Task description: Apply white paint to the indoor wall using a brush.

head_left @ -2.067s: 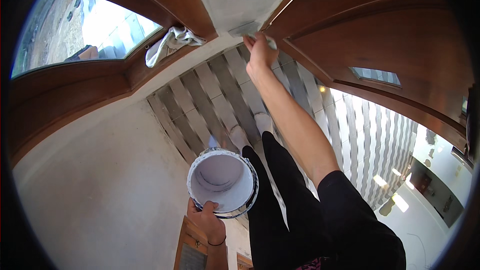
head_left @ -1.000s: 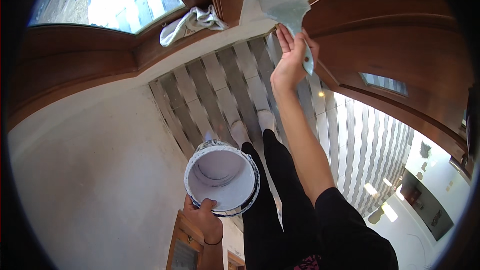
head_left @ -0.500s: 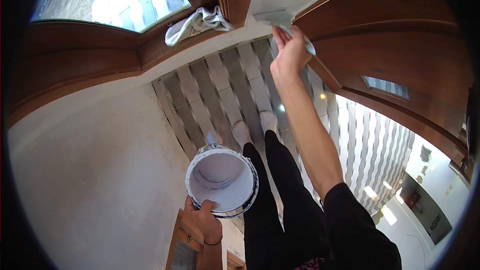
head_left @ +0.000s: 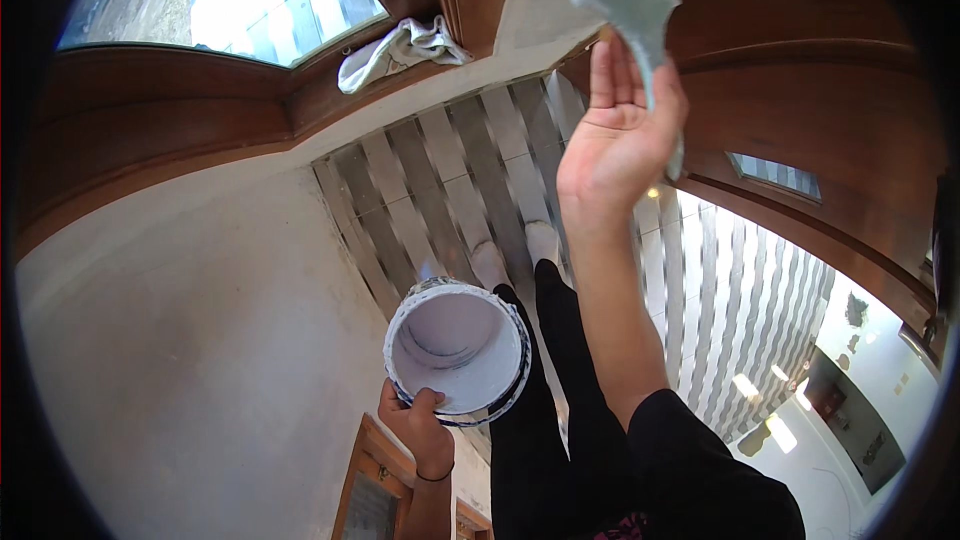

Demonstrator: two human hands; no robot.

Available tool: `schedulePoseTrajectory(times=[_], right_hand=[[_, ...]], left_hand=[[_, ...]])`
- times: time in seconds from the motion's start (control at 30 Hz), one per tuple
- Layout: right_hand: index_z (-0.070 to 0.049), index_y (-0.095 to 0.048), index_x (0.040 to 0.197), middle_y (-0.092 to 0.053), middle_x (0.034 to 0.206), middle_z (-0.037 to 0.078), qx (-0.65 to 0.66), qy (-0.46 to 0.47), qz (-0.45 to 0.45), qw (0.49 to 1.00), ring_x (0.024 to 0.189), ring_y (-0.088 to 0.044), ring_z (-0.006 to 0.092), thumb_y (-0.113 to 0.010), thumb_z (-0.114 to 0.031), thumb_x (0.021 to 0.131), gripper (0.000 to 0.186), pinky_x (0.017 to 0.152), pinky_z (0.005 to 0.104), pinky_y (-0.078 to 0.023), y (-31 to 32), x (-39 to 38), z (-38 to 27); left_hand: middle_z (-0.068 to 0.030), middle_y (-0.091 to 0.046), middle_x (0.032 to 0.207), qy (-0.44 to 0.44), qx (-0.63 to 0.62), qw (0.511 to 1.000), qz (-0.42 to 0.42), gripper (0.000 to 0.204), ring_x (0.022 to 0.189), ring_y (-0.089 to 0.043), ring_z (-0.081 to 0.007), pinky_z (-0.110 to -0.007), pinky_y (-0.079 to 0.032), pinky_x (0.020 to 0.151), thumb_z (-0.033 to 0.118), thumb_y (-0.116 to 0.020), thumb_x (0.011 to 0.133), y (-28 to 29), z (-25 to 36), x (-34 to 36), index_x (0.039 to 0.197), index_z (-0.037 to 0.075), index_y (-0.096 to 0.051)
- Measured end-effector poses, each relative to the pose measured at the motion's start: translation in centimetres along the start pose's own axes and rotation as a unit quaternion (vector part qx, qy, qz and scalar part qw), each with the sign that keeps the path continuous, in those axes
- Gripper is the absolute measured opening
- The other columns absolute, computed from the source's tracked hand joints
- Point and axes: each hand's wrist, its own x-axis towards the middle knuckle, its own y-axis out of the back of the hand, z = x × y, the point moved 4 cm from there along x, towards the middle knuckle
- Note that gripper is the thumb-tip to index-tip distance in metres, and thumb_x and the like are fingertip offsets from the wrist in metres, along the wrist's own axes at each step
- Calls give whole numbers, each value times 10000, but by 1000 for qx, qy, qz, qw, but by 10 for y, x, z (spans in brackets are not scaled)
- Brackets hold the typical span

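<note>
Left hand (head_left: 416, 428) grips a round, white-coated bucket (head_left: 482, 380) by its rim; right hand (head_left: 618, 155) grips a pale-green, wide-bladed scraper (head_left: 636, 8).

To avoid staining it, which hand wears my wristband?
Your left hand, holding the bucket: a dark wristband circles that wrist; the right hand has none.

Taking clock positions from the head view's centre, the left hand (head_left: 418, 432), near seven o'clock, grips the rim of a white-coated bucket (head_left: 462, 345) at six. The right hand (head_left: 618, 155), toward two, holds a blurred, pale scraper (head_left: 640, 18), its blade at one. A cloth (head_left: 400, 52) lies at eleven on a brown wooden ledge (head_left: 305, 95).
</note>
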Motion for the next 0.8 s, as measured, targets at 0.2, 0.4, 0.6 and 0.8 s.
schedulePoseTrajectory(times=[0.2, 0.4, 0.6, 0.8], right_hand=[[7, -438, 1087, -628, 1070, 228, -61, -16, 80, 995, 1056, -638, 347, -529, -156, 965, 222, 975, 434, -542, 62, 11, 66], [39, -457, 1089, -629, 1063, 242, -134, -101, 156, 973, 981, -672, 353, -566, -110, 927, 245, 899, 416, -591, 125, 19, 121], [92, -493, 1079, -611, 1070, 227, -124, -178, 213, 953, 993, -658, 311, -559, -76, 910, 248, 914, 422, -591, 143, 41, 158], [136, -444, 1111, -571, 1031, 210, -92, -202, 239, 945, 889, -647, 271, -543, -41, 899, 293, 845, 361, -626, 98, 38, 131]], left_hand=[[-66, -611, 946, 19, 0, 1000, -9, 413, 870, -541, -186, -261, -429, 792, -35, -528, 641, 7, -7, 1, 1045, -49, -609], [-73, -621, 964, 25, 17, 999, 21, 425, 897, -556, -199, -272, -437, 812, -27, -552, 635, 13, -11, 0, 1055, -56, -609], [-74, -625, 942, 20, 48, 998, 35, 406, 881, -559, -204, -281, -441, 820, -29, -550, 628, 18, -17, -1, 1027, -54, -618], [-50, -613, 893, 11, 25, 998, 51, 304, 842, -544, -163, -271, -428, 821, -19, -556, 645, 19, -19, 0, 946, -33, -598]])
